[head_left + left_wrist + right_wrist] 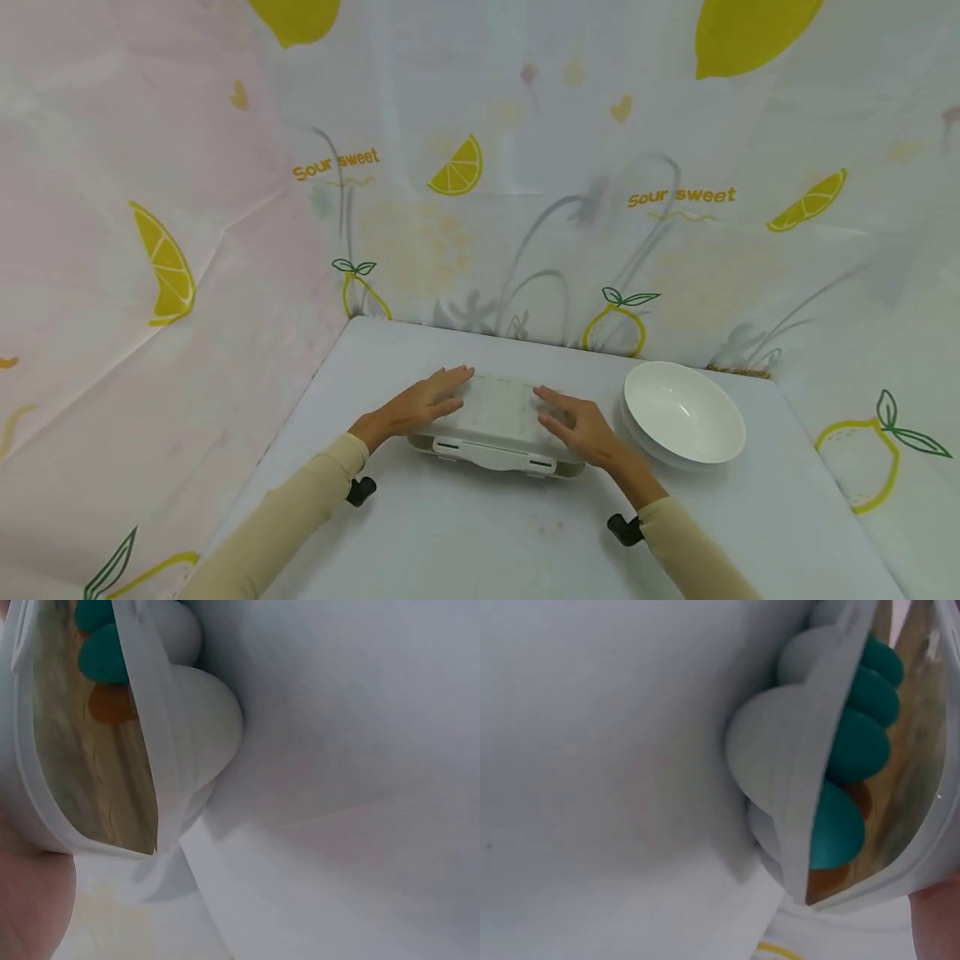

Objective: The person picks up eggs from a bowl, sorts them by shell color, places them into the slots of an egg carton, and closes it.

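Observation:
A white lidded egg box (498,412) lies on the white table, its latch (495,454) facing me. My left hand (420,404) rests on the left end of the lid with fingers extended. On the right end lies my right hand (581,425), its fingers spread and fairly straight. Rounded cups (202,727) bulge from the box's underside in the left wrist view. Through the clear side show teal eggs (838,825) and orange-brown shapes (112,703), partly hidden by the tray's edge.
A white bowl (682,412) stands right of the box, close to my right forearm. Behind and to the left of the table (465,542) hangs a lemon-patterned cloth (525,167). A black wrist device (362,492) sits below my left wrist, another (625,530) below my right.

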Tool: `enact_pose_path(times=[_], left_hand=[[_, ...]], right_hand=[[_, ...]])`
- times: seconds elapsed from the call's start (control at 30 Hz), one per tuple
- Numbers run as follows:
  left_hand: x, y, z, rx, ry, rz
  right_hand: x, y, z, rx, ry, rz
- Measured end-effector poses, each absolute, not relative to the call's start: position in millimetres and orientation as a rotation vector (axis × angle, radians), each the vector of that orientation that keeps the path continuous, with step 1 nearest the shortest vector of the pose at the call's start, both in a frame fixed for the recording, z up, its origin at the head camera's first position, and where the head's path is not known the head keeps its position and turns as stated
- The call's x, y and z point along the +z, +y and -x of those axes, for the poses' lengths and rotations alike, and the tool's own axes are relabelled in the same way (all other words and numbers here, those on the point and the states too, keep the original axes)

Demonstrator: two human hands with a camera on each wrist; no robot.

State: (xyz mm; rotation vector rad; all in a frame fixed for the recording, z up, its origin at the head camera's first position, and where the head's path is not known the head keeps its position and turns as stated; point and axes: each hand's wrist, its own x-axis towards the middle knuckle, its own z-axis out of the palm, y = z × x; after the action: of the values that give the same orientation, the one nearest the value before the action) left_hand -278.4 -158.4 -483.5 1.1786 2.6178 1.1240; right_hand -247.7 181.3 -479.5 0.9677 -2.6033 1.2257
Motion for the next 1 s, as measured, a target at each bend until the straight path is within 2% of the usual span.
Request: enact_pose_path(times=[0.17, 0.47, 0.63, 1.0], left_hand=[[-492, -156, 270, 0.867, 2.686, -1.237], [-506, -148, 257, 0.129, 2.847, -1.426], [-511, -148, 258, -0.002, 2.865, -1.461], [-516, -149, 258, -0.025, 2.912, -1.593]], right_hand=[[-494, 178, 242, 1.005, -2.685, -1.039], [-513, 176, 234, 0.430, -2.705, -1.208], [-523, 176, 233, 0.250, -2.634, -1.208], [-527, 175, 234, 0.276, -2.530, -1.223]])
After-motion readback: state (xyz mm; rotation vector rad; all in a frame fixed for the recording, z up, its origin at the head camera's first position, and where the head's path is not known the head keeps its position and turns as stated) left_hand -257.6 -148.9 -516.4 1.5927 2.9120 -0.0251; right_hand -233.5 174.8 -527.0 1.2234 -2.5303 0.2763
